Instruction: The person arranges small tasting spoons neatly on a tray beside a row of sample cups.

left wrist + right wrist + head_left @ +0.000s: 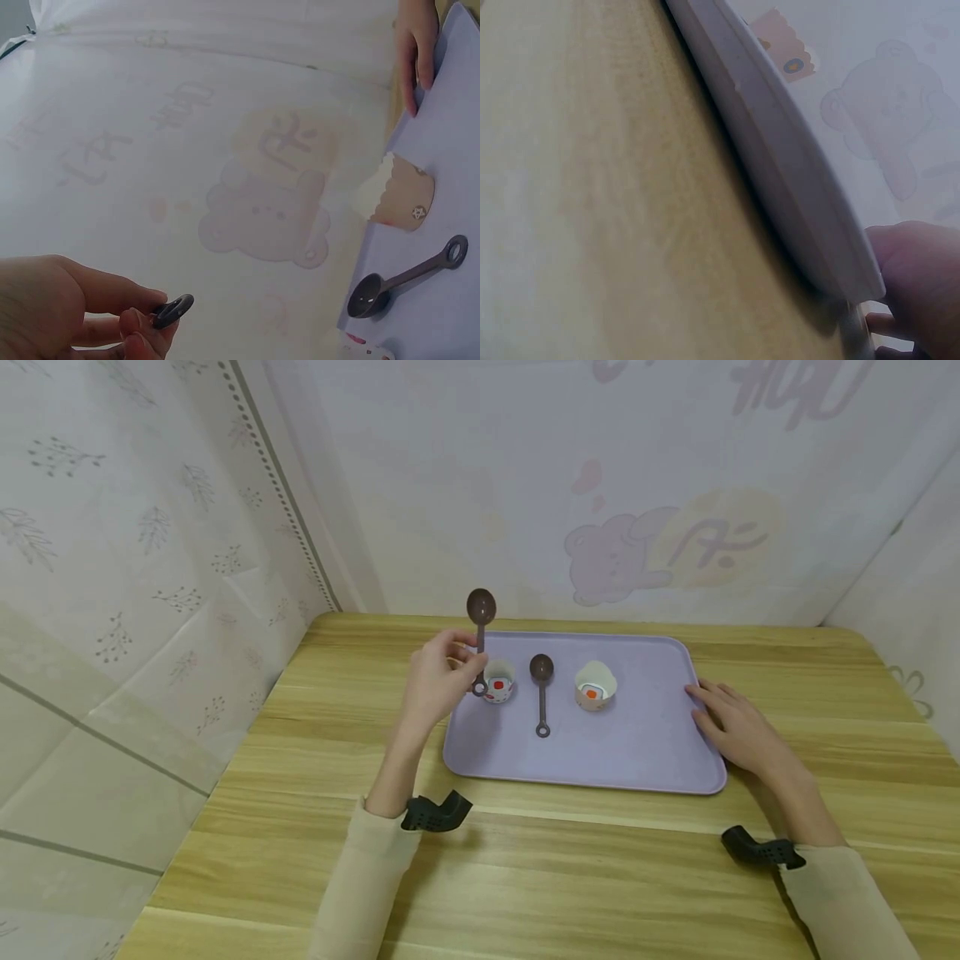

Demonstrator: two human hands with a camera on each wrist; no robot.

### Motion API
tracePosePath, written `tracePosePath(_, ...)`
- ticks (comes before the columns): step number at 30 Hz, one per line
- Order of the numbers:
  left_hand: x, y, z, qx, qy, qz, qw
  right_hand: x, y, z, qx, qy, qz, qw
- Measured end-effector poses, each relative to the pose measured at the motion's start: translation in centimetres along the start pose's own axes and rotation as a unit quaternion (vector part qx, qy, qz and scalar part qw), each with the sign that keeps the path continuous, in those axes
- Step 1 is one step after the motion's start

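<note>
My left hand (pixel 442 681) pinches a dark brown measuring spoon (pixel 482 607) by its handle, bowl upward, over the left side of a purple tray (pixel 637 752). In the left wrist view only the ring end of that spoon (pixel 174 310) shows past the fingers. A second brown measuring spoon (pixel 542 693) lies on the tray between two paper baking cups. The left cup (pixel 498 691) holds something with a red spot and is partly behind the held spoon. The right cup (pixel 596 689) has an orange spot inside. My right hand (pixel 738 727) rests against the tray's right edge, fingers extended.
The tray sits on a wooden table (pixel 525 868). A pale printed cloth (pixel 465 485) hangs behind the table's back edge, and a leaf-patterned cloth (pixel 150 568) hangs at the left. Dark straps with mounts circle both wrists.
</note>
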State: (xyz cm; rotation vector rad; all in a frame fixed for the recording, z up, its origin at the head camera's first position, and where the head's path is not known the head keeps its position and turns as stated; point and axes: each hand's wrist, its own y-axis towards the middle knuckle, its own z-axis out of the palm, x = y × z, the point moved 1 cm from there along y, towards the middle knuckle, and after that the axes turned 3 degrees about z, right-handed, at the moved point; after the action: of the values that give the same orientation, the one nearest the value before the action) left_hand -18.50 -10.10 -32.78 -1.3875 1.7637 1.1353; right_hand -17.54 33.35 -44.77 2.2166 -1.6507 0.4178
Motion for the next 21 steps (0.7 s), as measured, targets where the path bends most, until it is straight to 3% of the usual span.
tracePosePath(21,-0.71,0.00,0.95,0.017,-0.003,0.006,0.9998,0.11,-0.04,-0.04,0.001,-0.002,0.003,1.0000)
